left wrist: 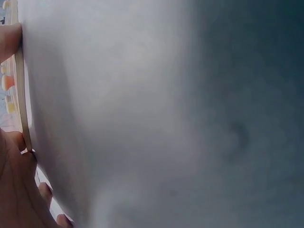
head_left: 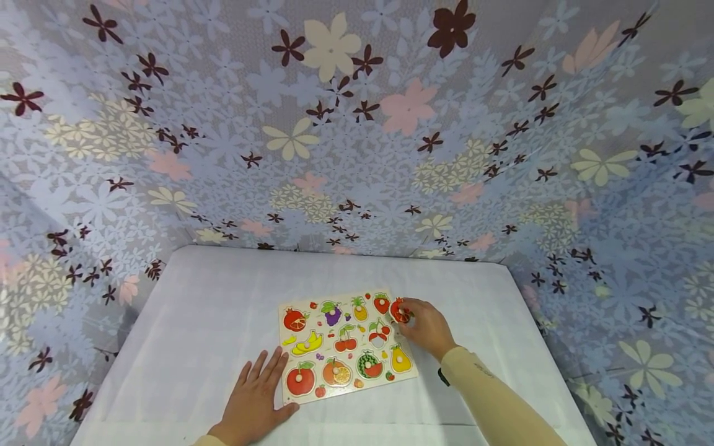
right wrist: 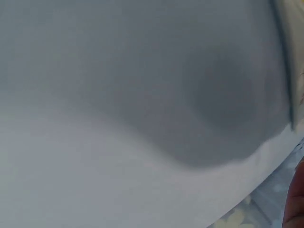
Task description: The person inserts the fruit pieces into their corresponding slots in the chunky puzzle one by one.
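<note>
A wooden fruit puzzle board (head_left: 312, 396) lies on the white-covered table, slightly turned. Several knobbed pieces sit in it, among them a red apple (head_left: 300, 378), an orange (head_left: 337, 372) and a yellow pear (head_left: 400, 359). My right hand (head_left: 428, 327) pinches a red fruit-shaped puzzle piece (head_left: 399, 311) at the board's upper right edge, beside the strawberry (head_left: 382, 303); its fingers partly cover the piece. With fingers spread, my left hand (head_left: 253, 399) rests at the board's left edge. In the left wrist view, the thumb (left wrist: 8, 42) and other fingers touch the board's side.
White cloth covers the table (head_left: 223, 297), which has a rounded back edge. Flowered fabric (head_left: 334, 155) hangs behind it and along both sides. Mostly cloth and shadow fill the right wrist view, with the board's edge (right wrist: 295, 61) at the right.
</note>
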### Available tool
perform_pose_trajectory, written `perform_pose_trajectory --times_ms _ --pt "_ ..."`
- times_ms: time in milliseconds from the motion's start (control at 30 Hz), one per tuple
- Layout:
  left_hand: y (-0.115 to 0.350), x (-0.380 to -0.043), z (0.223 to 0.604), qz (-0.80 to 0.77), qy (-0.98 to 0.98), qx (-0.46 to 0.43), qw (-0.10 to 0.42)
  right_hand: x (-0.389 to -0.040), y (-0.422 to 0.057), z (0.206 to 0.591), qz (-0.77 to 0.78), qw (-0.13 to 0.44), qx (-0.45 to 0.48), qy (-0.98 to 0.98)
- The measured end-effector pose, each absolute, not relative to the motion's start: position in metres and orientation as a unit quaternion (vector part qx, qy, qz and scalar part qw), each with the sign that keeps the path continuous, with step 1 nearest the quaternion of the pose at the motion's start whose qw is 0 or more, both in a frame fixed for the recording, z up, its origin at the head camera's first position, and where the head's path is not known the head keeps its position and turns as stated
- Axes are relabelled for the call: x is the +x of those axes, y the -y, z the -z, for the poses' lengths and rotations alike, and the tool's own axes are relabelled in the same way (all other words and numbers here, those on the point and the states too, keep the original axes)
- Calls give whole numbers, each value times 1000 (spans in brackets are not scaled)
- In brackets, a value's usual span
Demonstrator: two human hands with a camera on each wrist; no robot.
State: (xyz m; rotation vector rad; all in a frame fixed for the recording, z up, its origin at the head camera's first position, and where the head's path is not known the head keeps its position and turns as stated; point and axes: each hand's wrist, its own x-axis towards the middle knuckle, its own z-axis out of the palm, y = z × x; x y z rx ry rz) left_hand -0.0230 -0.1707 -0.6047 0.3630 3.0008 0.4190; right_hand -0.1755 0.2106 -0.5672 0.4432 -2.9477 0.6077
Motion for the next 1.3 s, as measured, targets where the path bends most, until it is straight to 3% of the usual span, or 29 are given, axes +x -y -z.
perform_pose_trajectory --times_ms 567,1300 --pt "174 -25 607 -137 -982 119 53 -179 -144 558 -211 6 213 954" --pt "178 -25 611 -138 -981 131 24 -193 -53 562 -179 -59 315 930"
